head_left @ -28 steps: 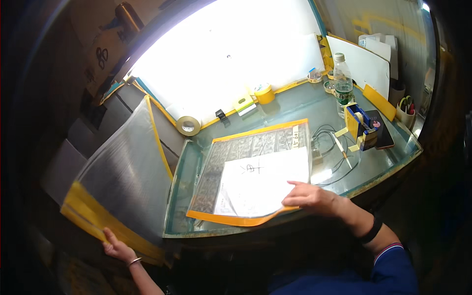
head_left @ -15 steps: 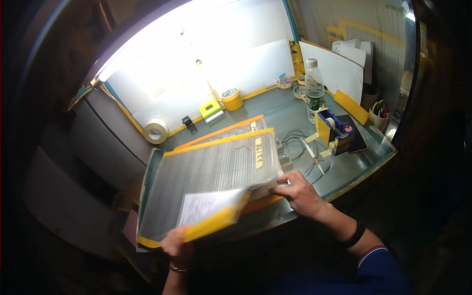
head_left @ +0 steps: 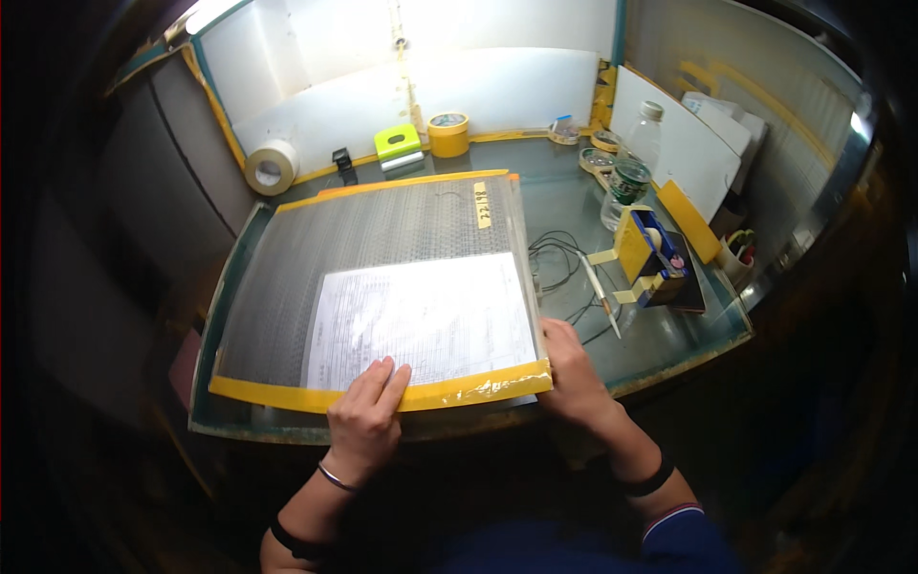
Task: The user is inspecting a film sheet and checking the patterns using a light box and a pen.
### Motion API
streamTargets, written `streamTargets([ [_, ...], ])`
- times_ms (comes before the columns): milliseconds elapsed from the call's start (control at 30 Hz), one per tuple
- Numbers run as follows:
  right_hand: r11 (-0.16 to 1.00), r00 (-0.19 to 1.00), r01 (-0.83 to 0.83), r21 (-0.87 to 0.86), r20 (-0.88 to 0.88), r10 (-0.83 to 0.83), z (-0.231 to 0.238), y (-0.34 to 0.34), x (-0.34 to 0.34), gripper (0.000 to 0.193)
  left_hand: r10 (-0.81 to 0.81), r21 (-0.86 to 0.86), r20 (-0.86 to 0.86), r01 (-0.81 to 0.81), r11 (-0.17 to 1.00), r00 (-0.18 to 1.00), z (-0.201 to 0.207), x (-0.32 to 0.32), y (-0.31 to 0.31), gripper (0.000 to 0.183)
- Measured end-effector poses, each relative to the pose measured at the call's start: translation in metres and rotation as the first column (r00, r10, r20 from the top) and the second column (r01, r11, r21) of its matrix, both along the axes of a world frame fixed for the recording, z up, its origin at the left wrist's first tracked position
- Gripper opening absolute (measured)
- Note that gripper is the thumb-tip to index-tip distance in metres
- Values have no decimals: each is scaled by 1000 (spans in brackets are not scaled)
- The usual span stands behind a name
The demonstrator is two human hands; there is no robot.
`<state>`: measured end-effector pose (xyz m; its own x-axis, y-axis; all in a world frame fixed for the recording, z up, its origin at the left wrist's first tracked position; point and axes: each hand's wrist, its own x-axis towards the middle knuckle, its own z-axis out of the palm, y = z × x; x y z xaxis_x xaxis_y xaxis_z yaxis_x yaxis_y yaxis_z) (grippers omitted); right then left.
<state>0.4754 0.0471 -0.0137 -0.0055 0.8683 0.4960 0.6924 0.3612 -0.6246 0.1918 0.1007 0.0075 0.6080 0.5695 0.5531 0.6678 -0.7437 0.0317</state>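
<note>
A large grey finely striped sheet (head_left: 382, 225) under clear plastic, edged with yellow tape, lies over the worktable. A printed white paper (head_left: 430, 316) rests flat on its near right part, along the yellow front edge. My left hand (head_left: 365, 416) is at the middle of that edge, its fingers over the tape and the paper's lower margin; its thumb is hidden, seemingly beneath. At the near right corner, my right hand (head_left: 571, 378) grips the sheet's side, with most of its fingers out of sight. A sliver of orange edging (head_left: 513, 178) shows underneath at the far right corner.
Right of the sheet are a coiled cable with a white pen-like tool (head_left: 601, 292), a blue and yellow tape dispenser (head_left: 643, 251) and a clear bottle (head_left: 636, 167). Tape rolls (head_left: 448, 136) and a lime-green hole punch (head_left: 397, 143) stand along the back. A cup with scissors (head_left: 736, 253) is far right.
The raised yellow front edge has come down flat, and the paper is now fully visible. My left hand has moved right along that edge. The sheet now covers most of the orange-edged one.
</note>
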Motion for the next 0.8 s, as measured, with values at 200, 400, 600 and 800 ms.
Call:
streamTargets([
  [200, 998, 989, 60, 12, -133, -58, 9, -2, 4, 22, -170, -246, -34, 156, 957, 985, 19, -43, 20, 45],
  [400, 995, 980, 73, -62, -181, -83, 15, -2, -2, 21, -57, -367, 21, 61, 928, 998, 13, -68, 32, 76],
  [600, 995, 981, 64, -78, -180, -78, 15, -2, 0, 20, 198, -359, -95, -220, 907, 975, 7, -55, 32, 59],
  [800, 991, 979, 75, -106, -183, -94, 14, -1, -4, 20, 345, -359, 28, -313, 880, 938, -5, -62, 37, 47],
])
